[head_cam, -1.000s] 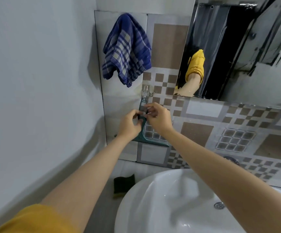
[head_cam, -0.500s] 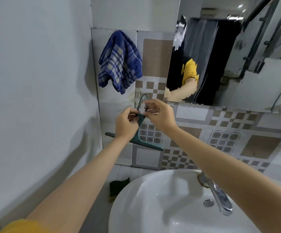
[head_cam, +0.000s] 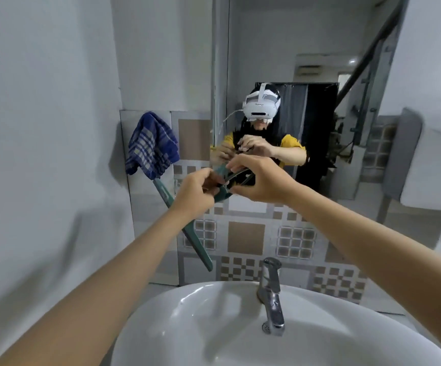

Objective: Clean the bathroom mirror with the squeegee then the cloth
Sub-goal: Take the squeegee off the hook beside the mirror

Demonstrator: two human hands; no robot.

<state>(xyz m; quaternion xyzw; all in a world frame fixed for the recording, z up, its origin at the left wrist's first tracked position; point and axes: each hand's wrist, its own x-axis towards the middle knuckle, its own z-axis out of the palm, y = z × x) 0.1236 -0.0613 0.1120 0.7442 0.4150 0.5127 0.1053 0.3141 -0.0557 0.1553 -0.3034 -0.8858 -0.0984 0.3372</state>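
Note:
I hold a green squeegee in front of the tiled wall, its long blade slanting from upper left to lower right. My left hand grips the neck of its handle. My right hand pinches the handle's upper end, close to the mirror's lower edge. The mirror hangs above the patterned tiles and reflects a person in a yellow shirt with a white headset. A blue checked cloth hangs on the wall left of the mirror.
A white basin sits below my arms, with a chrome tap at its back. A plain white wall closes the left side. Patterned tiles run under the mirror.
The squeegee has come off its wall hook and swung, its blade now slanting steeply. Both hands rose toward the mirror's lower edge. My view tilted up, showing more mirror.

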